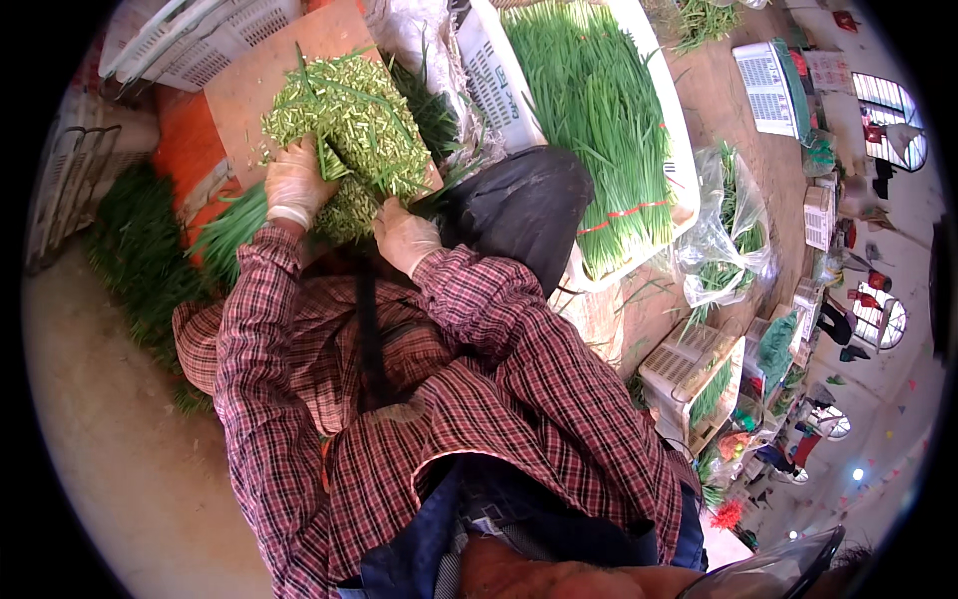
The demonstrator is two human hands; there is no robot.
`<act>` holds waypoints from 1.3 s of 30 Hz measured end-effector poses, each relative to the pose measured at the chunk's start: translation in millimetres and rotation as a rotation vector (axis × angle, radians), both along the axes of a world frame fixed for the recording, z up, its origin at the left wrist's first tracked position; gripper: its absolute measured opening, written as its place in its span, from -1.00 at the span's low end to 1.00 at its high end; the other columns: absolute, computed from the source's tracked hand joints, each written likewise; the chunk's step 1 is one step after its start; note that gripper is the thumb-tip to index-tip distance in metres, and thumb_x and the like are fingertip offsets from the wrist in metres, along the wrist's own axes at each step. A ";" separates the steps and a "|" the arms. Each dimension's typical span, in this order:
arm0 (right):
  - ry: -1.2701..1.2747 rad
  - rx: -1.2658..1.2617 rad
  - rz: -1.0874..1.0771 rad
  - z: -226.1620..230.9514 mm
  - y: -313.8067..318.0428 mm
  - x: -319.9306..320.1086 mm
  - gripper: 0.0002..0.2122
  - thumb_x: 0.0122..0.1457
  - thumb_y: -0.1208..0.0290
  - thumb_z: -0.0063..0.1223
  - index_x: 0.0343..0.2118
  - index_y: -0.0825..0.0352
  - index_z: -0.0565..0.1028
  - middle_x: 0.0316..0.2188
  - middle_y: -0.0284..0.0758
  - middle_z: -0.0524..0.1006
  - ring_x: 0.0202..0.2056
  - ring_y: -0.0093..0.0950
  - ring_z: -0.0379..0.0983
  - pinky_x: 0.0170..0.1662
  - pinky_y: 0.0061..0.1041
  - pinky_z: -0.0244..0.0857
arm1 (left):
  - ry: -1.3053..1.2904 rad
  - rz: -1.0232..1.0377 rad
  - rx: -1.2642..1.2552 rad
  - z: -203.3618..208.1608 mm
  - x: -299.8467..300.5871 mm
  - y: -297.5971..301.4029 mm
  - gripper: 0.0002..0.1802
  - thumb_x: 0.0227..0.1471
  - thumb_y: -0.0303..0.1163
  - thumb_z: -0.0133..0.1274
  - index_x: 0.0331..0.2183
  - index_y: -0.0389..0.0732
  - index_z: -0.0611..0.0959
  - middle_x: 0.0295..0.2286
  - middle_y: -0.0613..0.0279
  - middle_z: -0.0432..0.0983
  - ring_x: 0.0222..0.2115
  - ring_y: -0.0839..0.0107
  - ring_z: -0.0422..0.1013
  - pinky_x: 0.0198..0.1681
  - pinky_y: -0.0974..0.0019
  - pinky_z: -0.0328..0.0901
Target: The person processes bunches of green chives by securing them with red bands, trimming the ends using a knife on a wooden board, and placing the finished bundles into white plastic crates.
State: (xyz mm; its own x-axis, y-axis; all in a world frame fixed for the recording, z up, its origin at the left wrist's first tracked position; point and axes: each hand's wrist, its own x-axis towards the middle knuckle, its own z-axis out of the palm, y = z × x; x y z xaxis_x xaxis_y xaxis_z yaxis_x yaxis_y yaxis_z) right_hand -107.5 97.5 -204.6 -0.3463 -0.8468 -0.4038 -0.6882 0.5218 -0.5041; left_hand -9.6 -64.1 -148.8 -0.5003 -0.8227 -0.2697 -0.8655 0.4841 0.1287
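Note:
A heap of short-cut pale green stem pieces covers much of a brown board in front of me. My left hand, in a thin pale glove, rests against the near left side of the heap, its fingers closed around a small bunch of green stalks. My right hand, gloved too, is at the near right of the heap, with curled fingers touching its edge. Whatever lies within those fingers is hidden. Long green leaves stick out beside my left wrist.
To the right stands a white crate packed with long green chive-like stalks, red bands across them. My dark-covered knee sits between crate and board. A clear bag of greens and another crate lie farther right. White baskets stand far left.

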 end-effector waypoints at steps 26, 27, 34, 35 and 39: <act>0.063 -0.058 0.092 48.5 -5.5 -20.6 -0.74 0.18 0.19 -0.08 -0.24 0.28 0.29 -0.53 -0.05 0.54 -0.50 -0.07 0.51 -0.42 -0.09 0.37 | -0.045 0.019 -0.300 -23.6 31.6 24.9 -0.02 -0.39 -0.11 0.35 0.07 -0.14 0.25 -0.15 0.17 0.40 -0.18 0.20 0.37 -0.17 0.13 0.29; 0.041 -0.070 0.080 53.8 -3.0 -19.8 -0.74 0.18 0.18 -0.08 -0.25 0.28 0.29 -0.52 -0.04 0.54 -0.47 -0.03 0.50 -0.38 -0.07 0.36 | -0.036 0.026 -0.279 -23.2 34.1 22.2 -0.02 -0.39 -0.10 0.34 0.07 -0.13 0.25 -0.16 0.17 0.40 -0.18 0.19 0.37 -0.17 0.13 0.29; -0.016 -0.145 -0.003 17.7 -17.2 -33.9 -0.71 0.16 0.14 -0.05 -0.22 0.25 0.31 -0.33 -0.15 0.56 -0.29 -0.07 0.49 -0.19 -0.12 0.32 | 0.639 0.226 0.023 4.9 65.6 -1.8 -0.14 -0.26 -0.22 0.30 0.09 -0.21 0.31 -0.14 0.12 0.46 -0.15 0.26 0.41 -0.07 0.20 0.31; 0.025 -0.248 0.041 5.0 -21.9 -34.4 -0.70 0.16 0.14 -0.06 -0.19 0.24 0.32 -0.35 -0.13 0.56 -0.33 -0.07 0.50 -0.22 -0.10 0.33 | 0.957 0.284 0.195 13.6 68.2 -5.0 -0.18 -0.22 -0.28 0.30 0.08 -0.22 0.32 -0.14 0.15 0.47 -0.15 0.32 0.42 -0.06 0.24 0.31; 0.089 -0.256 0.166 28.7 -45.4 -25.8 -0.60 0.16 0.10 -0.09 -0.04 0.25 0.36 -0.18 -0.02 0.49 -0.18 -0.10 0.47 -0.07 -0.14 0.28 | 1.504 0.369 0.629 83.2 93.5 -5.1 -0.34 -0.13 -0.37 0.24 0.02 -0.28 0.37 -0.18 0.21 0.48 -0.17 0.42 0.41 -0.07 0.31 0.33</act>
